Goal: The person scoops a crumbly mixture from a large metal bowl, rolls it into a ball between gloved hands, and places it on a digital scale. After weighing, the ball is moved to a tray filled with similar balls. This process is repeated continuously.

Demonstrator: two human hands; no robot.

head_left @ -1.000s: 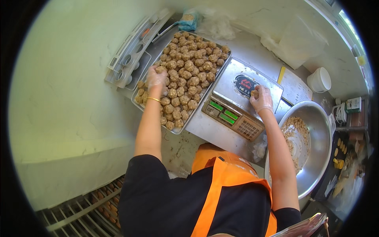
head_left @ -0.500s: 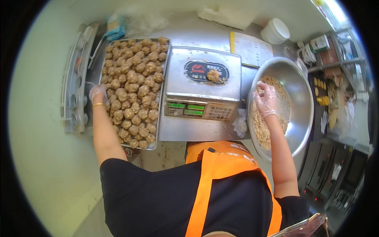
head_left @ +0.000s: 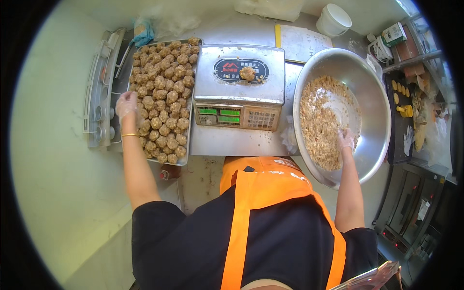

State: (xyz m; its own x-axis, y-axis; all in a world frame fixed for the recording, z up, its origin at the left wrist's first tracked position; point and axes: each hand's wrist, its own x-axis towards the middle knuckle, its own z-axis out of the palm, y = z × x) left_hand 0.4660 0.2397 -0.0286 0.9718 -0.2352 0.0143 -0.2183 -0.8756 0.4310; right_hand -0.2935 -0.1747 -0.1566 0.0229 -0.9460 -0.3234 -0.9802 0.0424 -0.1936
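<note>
Your right hand (head_left: 345, 139), in a clear film glove, reaches into the crumbly mixture (head_left: 319, 125) in the steel bowl (head_left: 376, 118), right of the scale (head_left: 241, 92). You can't see there whether its fingers are spread or closed on a clump. Your left hand (head_left: 126, 104) is by the far edge of the metal tray (head_left: 190, 130), left of the scale; its fingers are blurred, so you can't tell their state either.

The loose mixture looks light, coarse and a little sticky, likely to shed crumbs unless you gather it in a cupped palm. The single ball (head_left: 247, 73) on the scale's plate looks soft and dentable; take it round its sides with light, even fingertips. The knobbly brown balls (head_left: 164, 96) crowding the tray seem much alike, rough rather than slippery, against smooth, flat metal beside the scale
</note>
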